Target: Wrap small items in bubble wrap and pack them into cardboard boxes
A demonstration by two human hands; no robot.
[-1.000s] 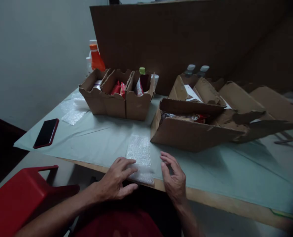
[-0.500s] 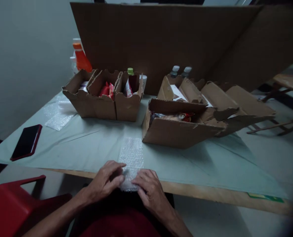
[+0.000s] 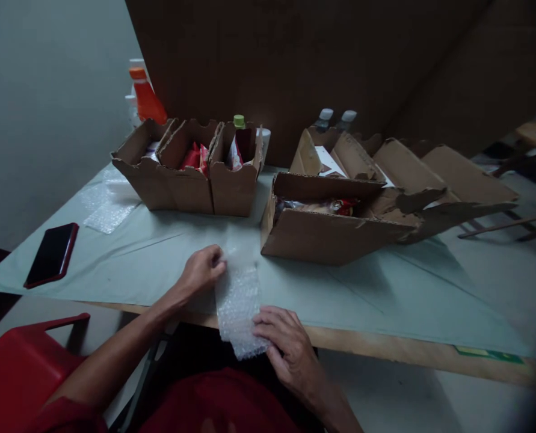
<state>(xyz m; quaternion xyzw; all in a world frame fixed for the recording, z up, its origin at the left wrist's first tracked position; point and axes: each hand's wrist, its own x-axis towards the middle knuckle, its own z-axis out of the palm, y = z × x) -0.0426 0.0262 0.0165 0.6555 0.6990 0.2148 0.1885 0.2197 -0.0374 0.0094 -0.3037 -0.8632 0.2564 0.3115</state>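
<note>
A strip of clear bubble wrap (image 3: 239,297) lies over the near edge of the table (image 3: 168,264), its lower end hanging off. My left hand (image 3: 202,270) is closed in a pinch on the strip's upper left corner. My right hand (image 3: 283,340) holds the lower end, fingers curled on it at the table edge. Just beyond the strip stands an open cardboard box (image 3: 322,231) with packets inside.
A row of three small open cardboard boxes (image 3: 190,174) holds red packets and a green-capped bottle. An orange bottle (image 3: 145,99) stands behind them. A dark phone (image 3: 51,255) and more bubble wrap (image 3: 109,213) lie at the left. A red stool (image 3: 19,367) is below left. Torn cardboard flaps (image 3: 430,180) spread right.
My left hand moved up the strip to its far corner and pinched it. The right hand kept hold of the near end, which now hangs off the edge.
</note>
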